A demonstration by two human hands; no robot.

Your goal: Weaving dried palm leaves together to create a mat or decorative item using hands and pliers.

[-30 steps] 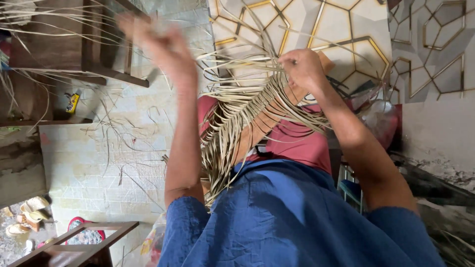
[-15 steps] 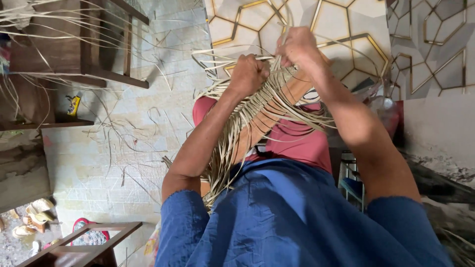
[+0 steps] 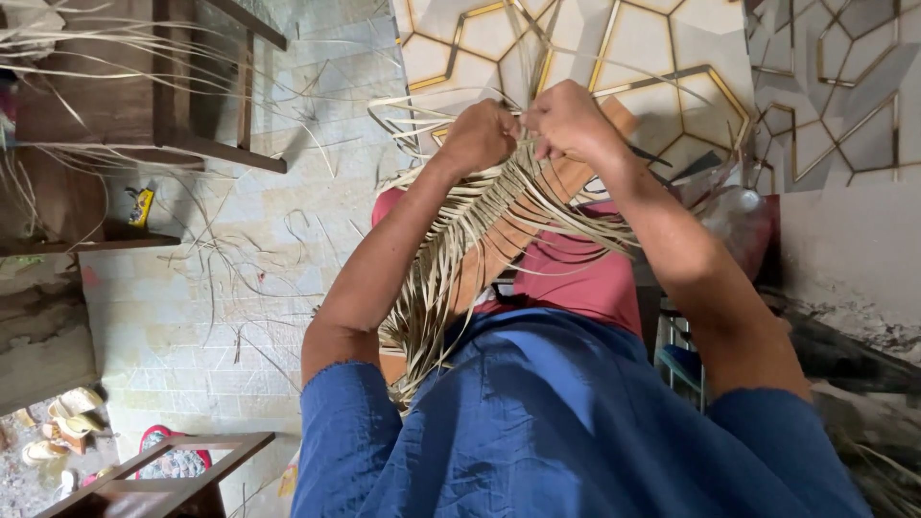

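The left hand [image 3: 480, 134] is closed into a fist around a few pale leaf strips [image 3: 422, 120] at the far end of the plaited band [image 3: 460, 249], and the right hand [image 3: 566, 120] sits right beside it, its fingers pinched shut on strips of the same bundle, so the two hands nearly touch over the working edge. That is the change: a second ago the left hand was flung high and wide to the left, blurred in the air and away from the weave, while the right alone held the end; half a second ago it had come down onto the strips, and now both have drawn close together and a little lower, knuckles side by side. Judged from this, a long strip has been pulled through and is now being tightened or folded into place, so the plait looks to have gained one more turn at its top. The band itself runs from the hands down across the lap, over a wooden board [image 3: 576, 177] and red cloth [image 3: 576, 273], its loose ends fraying out toward the blue sleeve [image 3: 355, 432]. Further out, stray strips litter the tiled floor [image 3: 221, 288], with wooden furniture [image 3: 173, 86] at the upper left.
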